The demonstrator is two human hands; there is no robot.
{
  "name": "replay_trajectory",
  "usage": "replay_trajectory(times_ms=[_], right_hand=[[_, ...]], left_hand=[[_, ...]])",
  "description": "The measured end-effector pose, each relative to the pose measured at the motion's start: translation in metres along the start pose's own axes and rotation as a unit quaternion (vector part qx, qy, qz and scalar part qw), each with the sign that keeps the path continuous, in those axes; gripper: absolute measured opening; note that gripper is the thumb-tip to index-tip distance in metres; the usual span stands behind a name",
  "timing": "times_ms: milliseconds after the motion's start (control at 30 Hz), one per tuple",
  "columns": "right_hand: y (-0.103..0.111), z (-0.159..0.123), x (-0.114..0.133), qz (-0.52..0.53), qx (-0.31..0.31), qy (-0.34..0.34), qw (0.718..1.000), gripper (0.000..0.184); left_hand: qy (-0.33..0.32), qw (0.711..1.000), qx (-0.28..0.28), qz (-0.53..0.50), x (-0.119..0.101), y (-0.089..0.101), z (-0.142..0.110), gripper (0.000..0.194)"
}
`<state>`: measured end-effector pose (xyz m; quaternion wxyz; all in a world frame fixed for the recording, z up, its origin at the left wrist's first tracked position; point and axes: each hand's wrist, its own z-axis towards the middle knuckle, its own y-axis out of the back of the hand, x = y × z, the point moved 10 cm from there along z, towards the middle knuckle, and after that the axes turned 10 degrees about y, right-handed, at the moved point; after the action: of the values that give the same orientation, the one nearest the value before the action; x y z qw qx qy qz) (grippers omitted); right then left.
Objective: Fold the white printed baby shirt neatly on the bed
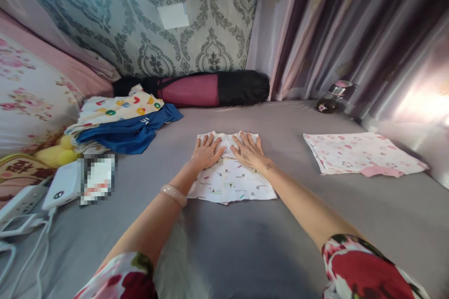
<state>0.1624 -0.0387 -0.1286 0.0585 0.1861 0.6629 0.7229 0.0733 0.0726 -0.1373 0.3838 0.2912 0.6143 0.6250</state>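
A small white printed garment [231, 182] lies folded flat on the grey bed sheet [245, 247] in front of me. My left hand [206, 152] rests flat on its far left part, fingers spread. My right hand [249, 150] lies flat beside it on the far right part, fingers stretched out too. Both palms press down on the cloth and hold nothing. A pale bangle [174, 195] sits on my left wrist.
A folded white and pink floral cloth [361, 153] lies to the right. A pile of clothes, blue [129, 133] under a letter-print piece [117, 108], sits at left. A black and pink roll [213, 88] lies along the wall. A bottle [331, 98] stands by the curtain. Chargers and cables [31, 205] lie at far left.
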Motion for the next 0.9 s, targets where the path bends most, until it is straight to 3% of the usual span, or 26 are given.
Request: replay_trajectory(times_ms=[200, 467, 700, 900], right_hand=[[-0.009, 0.002, -0.003, -0.006, 0.006, -0.006, 1.000, 0.064], [-0.003, 0.002, 0.000, 0.001, 0.013, -0.008, 1.000, 0.062], [-0.002, -0.005, 0.046, 0.019, -0.007, 0.069, 0.997, 0.060], [-0.010, -0.009, 0.055, 0.030, 0.014, 0.085, 0.996, 0.060]], left_hand=[[0.010, 1.000, 0.008, 0.012, 0.001, -0.005, -0.001, 0.063], [0.022, 1.000, 0.022, 0.001, -0.001, 0.000, -0.002, 0.061], [0.004, 0.999, -0.052, 0.011, 0.001, 0.020, -0.033, 0.057], [0.009, 1.000, -0.016, -0.003, 0.026, 0.016, -0.062, 0.055]])
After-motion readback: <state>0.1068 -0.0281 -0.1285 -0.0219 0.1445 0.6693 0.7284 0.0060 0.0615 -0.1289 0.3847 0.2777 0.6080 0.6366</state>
